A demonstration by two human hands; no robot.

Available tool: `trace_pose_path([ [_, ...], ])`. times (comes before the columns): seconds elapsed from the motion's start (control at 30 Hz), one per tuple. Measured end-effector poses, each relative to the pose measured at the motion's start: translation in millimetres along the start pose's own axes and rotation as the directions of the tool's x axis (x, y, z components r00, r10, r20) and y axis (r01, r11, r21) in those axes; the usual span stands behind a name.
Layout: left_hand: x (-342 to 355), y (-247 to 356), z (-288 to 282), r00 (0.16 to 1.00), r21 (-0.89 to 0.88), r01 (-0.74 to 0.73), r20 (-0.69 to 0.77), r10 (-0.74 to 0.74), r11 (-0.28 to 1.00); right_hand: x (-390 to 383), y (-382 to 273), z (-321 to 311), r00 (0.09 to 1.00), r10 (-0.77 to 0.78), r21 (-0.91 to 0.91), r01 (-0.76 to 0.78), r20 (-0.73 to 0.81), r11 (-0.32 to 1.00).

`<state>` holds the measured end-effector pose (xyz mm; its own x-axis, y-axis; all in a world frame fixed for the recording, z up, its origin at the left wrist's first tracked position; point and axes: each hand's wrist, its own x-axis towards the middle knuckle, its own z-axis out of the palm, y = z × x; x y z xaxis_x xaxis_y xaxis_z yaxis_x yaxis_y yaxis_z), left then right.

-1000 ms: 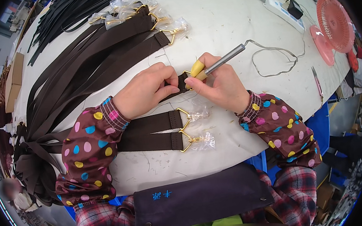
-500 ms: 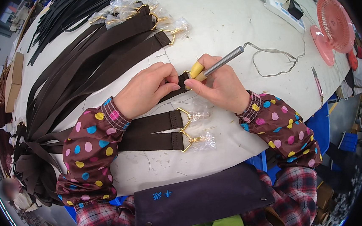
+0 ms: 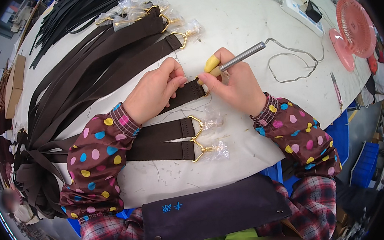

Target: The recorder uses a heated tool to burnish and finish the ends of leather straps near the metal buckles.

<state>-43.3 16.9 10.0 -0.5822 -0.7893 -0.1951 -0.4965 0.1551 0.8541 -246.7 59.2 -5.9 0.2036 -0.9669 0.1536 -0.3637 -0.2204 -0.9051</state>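
Observation:
Close to the tool tip, my left hand point(image 3: 160, 87) is closed in a pinch at the end of a dark brown webbing strap point(image 3: 183, 96), on what looks like a loose thread. My right hand point(image 3: 234, 83) grips a corded soldering-iron-like pen point(image 3: 243, 56), with a silver barrel and a pale handle. A yellow cover point(image 3: 211, 63) sits on a finger of that hand. The pen's tip is hidden by the fingers at the strap's stitched end, where a gold ring point(image 3: 206, 92) partly shows.
Two more brown straps point(image 3: 163, 151) with gold clasps in plastic lie nearer me. A heap of straps point(image 3: 101, 59) fills the left side. To the right are a pink fan point(image 3: 355, 26), a white power strip point(image 3: 301, 15), the pen's looped cord point(image 3: 288, 80) and a slim pink tool point(image 3: 336, 89).
My right hand and the pen have shifted slightly right and up. More of the strap's stitched end now shows between my hands. My left hand has moved a little, still pinching.

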Motion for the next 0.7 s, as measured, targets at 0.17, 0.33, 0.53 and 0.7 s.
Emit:
trace_pose_path([
  [0.17, 1, 1, 2, 1.000, -0.014, -0.005, -0.018, 0.005, 1.000, 7, 3, 1, 1.000, 0.021, -0.025, -0.021, -0.001, 0.999],
  [0.33, 1, 1, 1, 1.000, -0.013, -0.007, -0.026, 0.007, 1.000, 8, 3, 3, 1.000, 0.009, -0.064, -0.009, 0.004, 0.998],
  [0.53, 1, 1, 2, 0.999, -0.004, -0.015, -0.032, 0.015, 1.000, 9, 7, 5, 0.999, -0.039, -0.089, 0.037, -0.028, 0.995],
  [0.7, 0, 2, 2, 0.999, 0.002, -0.017, -0.035, 0.017, 1.000, 8, 8, 7, 0.997, -0.059, -0.088, 0.054, -0.051, 0.995],
])
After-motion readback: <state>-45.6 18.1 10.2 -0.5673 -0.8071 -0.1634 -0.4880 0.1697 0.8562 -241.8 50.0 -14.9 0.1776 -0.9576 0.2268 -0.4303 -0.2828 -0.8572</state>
